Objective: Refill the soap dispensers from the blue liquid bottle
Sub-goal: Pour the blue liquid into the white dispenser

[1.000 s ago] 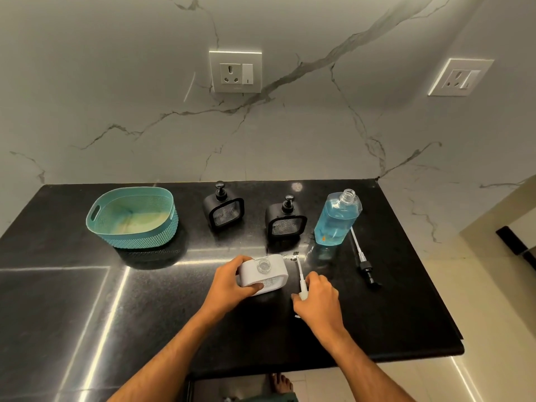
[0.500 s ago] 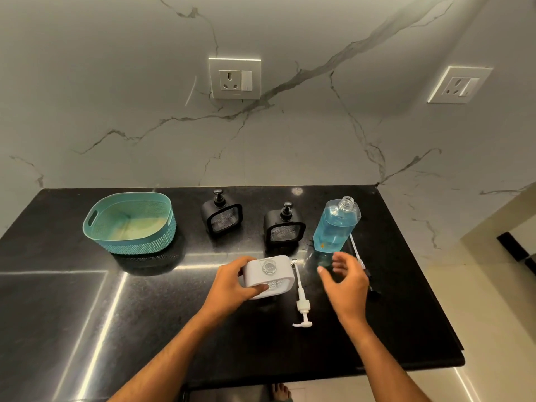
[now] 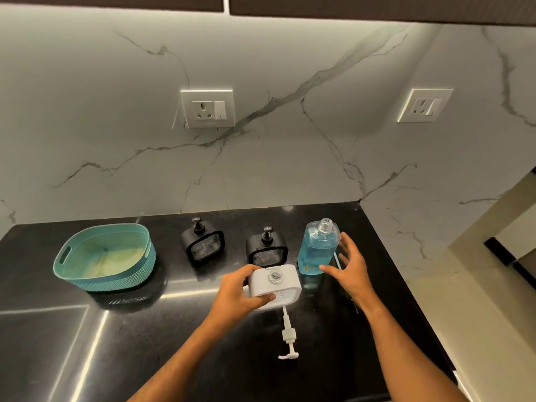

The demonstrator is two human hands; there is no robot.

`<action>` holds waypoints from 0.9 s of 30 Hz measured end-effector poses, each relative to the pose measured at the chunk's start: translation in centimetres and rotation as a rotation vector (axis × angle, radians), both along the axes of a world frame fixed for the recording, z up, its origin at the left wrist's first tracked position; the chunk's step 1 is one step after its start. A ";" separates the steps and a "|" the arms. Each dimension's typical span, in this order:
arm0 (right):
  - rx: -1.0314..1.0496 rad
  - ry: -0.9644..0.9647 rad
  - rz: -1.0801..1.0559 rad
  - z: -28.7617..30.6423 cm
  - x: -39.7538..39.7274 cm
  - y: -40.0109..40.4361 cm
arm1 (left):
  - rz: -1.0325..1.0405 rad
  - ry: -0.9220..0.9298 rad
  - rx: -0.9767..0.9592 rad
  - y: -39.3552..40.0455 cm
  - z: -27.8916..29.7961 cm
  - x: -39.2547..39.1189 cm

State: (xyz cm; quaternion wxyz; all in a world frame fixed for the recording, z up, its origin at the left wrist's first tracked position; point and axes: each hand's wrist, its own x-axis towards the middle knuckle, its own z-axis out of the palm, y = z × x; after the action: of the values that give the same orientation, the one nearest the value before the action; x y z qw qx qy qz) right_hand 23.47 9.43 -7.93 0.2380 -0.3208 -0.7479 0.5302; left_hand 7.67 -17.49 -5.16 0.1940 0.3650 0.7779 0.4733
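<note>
My left hand (image 3: 236, 294) grips a white soap dispenser (image 3: 275, 284) on the black counter, its round filler neck uncapped. The dispenser's white pump (image 3: 288, 338) lies flat on the counter just in front of it. An uncapped clear bottle of blue liquid (image 3: 317, 248) stands upright to the right. My right hand (image 3: 349, 266) is spread beside the bottle, thumb near its base and fingers by its right side, holding nothing. Two black soap dispensers (image 3: 203, 245) (image 3: 266, 249) with their pumps fitted stand behind the white one.
A teal plastic basket (image 3: 106, 258) sits at the back left of the counter. The bottle's pump with a black head (image 3: 336, 261) lies behind my right hand, mostly hidden. The counter's right edge (image 3: 406, 274) drops off close to the bottle. Marble wall with two sockets behind.
My right hand let go of the white pump, which now lies on the counter, and moved up and right to the blue bottle. The left hand kept its hold on the white dispenser.
</note>
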 end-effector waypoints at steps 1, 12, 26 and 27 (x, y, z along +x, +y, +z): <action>-0.014 0.008 0.035 0.0 -0.2 0.2 | 0.012 0.003 -0.004 0.1 -0.1 0.1; -0.045 0.091 0.017 -1.1 -2.1 0.9 | 0.252 0.024 0.021 1.0 -1.4 1.6; 0.068 0.110 -0.072 -1.9 -2.3 -0.4 | 0.482 -0.048 0.111 1.0 -1.5 4.1; 0.071 0.116 -0.089 -1.9 -2.3 -0.7 | 0.493 -0.047 0.117 1.0 -1.6 4.3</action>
State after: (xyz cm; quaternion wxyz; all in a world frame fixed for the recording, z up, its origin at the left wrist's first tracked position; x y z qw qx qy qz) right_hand 21.17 8.70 -9.86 0.3153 -0.3138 -0.7362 0.5100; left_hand 11.94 -16.53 -6.80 0.0695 0.1639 0.8098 0.5590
